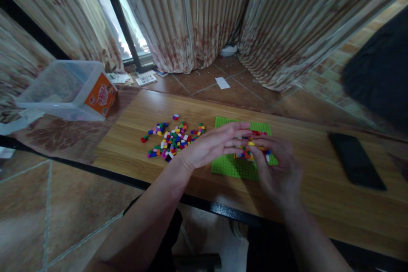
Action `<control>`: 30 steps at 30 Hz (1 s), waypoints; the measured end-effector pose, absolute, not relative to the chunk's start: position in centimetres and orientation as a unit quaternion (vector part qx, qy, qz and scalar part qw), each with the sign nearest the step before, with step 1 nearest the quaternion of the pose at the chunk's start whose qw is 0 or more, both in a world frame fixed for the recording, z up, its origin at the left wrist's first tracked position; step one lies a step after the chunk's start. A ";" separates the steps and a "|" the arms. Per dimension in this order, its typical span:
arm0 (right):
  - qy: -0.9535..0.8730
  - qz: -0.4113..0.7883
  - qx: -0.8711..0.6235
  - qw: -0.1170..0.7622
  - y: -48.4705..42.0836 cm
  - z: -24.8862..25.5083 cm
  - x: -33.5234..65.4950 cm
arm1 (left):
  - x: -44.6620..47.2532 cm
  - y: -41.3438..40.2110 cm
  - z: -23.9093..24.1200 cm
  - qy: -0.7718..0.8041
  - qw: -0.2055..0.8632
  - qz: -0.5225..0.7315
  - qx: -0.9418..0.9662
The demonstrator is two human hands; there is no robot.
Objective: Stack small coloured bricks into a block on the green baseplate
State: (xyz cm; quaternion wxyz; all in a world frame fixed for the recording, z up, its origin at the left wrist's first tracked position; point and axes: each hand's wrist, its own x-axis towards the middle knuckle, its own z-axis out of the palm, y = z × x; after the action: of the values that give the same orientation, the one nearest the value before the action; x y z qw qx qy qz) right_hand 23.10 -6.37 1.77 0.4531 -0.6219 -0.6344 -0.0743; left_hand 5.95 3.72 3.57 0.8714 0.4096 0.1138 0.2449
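A green studded baseplate [231, 166] lies on the wooden table [318, 204]. On it stands a small cluster of coloured bricks [246, 151]. My left hand [213, 144] reaches over the plate with its fingers stretched out flat, the tips touching the cluster. My right hand [276, 165] is on the plate's right side, its fingers curled and pinched at the cluster's edge; what they grip is too small to name. A pile of loose small bricks [170, 140] in many colours lies left of the plate.
A black phone [356, 159] lies at the table's right. A clear plastic bin [63, 89] with an orange label stands on the floor at the left. Curtains hang behind, and papers lie on the tiled floor [223, 83].
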 end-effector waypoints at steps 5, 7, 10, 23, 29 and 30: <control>-0.614 -0.037 -0.673 0.410 -6.9 1.0 25.5 | 4.7 6.0 3.3 0.272 0.796 0.360 0.404; -0.630 -0.035 -0.674 0.384 -7.0 0.7 26.0 | 4.8 6.3 3.0 0.330 0.768 0.385 0.392; -0.657 -0.050 -0.661 0.360 -7.1 0.5 26.1 | 5.1 6.3 2.8 0.361 0.759 0.385 0.381; -0.690 -0.147 -0.655 0.271 -7.0 0.7 25.0 | 5.6 6.1 2.3 0.356 0.758 0.361 0.411; -0.688 -0.130 -0.652 0.292 -6.9 0.6 24.9 | 5.8 5.9 2.2 0.364 0.753 0.351 0.421; -0.690 -0.120 -0.649 0.299 -6.9 0.6 24.9 | 5.8 5.9 2.2 0.364 0.752 0.350 0.424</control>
State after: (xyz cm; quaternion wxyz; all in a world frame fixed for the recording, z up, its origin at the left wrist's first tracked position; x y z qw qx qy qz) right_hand 24.94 -6.87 0.57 0.2988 -0.6486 -0.6896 -0.1199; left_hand 5.82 5.88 2.19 0.7517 0.4240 0.3639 0.3504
